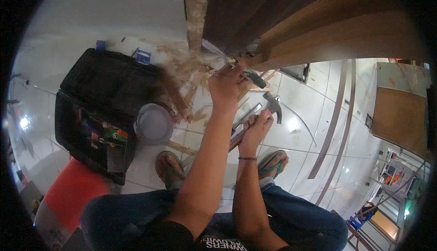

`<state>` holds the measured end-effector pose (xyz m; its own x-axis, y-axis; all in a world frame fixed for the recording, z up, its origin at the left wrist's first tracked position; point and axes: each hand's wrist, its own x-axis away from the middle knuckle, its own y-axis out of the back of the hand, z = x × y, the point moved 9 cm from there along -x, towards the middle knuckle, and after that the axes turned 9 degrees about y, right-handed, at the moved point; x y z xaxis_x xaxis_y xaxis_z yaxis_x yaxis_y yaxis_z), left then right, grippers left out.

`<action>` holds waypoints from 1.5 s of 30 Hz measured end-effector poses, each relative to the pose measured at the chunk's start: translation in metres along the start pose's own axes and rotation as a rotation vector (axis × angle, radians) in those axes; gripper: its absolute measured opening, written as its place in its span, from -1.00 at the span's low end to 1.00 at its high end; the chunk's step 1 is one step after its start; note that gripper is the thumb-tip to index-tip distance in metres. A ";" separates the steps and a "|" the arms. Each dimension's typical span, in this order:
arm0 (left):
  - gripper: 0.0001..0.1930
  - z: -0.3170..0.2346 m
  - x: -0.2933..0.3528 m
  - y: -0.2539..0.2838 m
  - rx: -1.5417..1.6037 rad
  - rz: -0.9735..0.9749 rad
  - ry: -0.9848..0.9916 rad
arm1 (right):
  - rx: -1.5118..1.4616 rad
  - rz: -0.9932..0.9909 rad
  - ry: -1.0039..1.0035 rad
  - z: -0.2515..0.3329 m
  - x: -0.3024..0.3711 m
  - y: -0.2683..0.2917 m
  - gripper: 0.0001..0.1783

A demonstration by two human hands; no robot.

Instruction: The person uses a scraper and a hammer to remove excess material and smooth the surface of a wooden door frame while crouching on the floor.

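My left hand [225,84] is closed around a chisel-like tool [255,79] with a dark handle end and a yellow part. A thin pale length seems to run from it toward the brown door panel [318,28] and the broken wall edge; its tip is blurred. Lower and to the right, my right hand [257,130] grips a claw hammer [275,107] near its head, the handle slanting down toward my feet. The hammer head is apart from the tool's handle end. A silvery flat bar [249,114] lies on the floor behind my right hand.
Wood scraps and dust [193,75] litter the white tiles at the wall's foot. On the left are an open black tool case [109,75], a greyish round tub [154,124] and a red object [75,192]. Long brown strips [334,132] lie at right.
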<state>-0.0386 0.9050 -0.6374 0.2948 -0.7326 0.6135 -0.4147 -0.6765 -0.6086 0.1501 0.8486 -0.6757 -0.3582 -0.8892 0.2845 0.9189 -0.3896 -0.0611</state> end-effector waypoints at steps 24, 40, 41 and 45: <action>-0.75 0.008 -0.004 -0.013 0.012 -0.022 -0.016 | -0.144 0.116 0.030 0.040 -0.011 -0.014 -0.71; -0.71 0.012 -0.016 -0.005 0.010 -0.054 -0.032 | -0.136 0.159 -0.026 0.039 -0.018 -0.017 -0.75; -0.71 0.012 -0.017 -0.006 0.009 -0.053 -0.033 | -0.138 0.159 -0.026 0.039 -0.019 -0.017 -0.75; -0.75 0.012 -0.014 -0.003 0.043 -0.138 -0.058 | -0.158 0.134 -0.005 0.040 -0.025 -0.015 -0.74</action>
<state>-0.0313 0.9170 -0.6501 0.3959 -0.6351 0.6633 -0.3302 -0.7725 -0.5425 0.1522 0.8861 -0.6440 -0.2337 -0.9345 0.2685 0.9206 -0.3015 -0.2483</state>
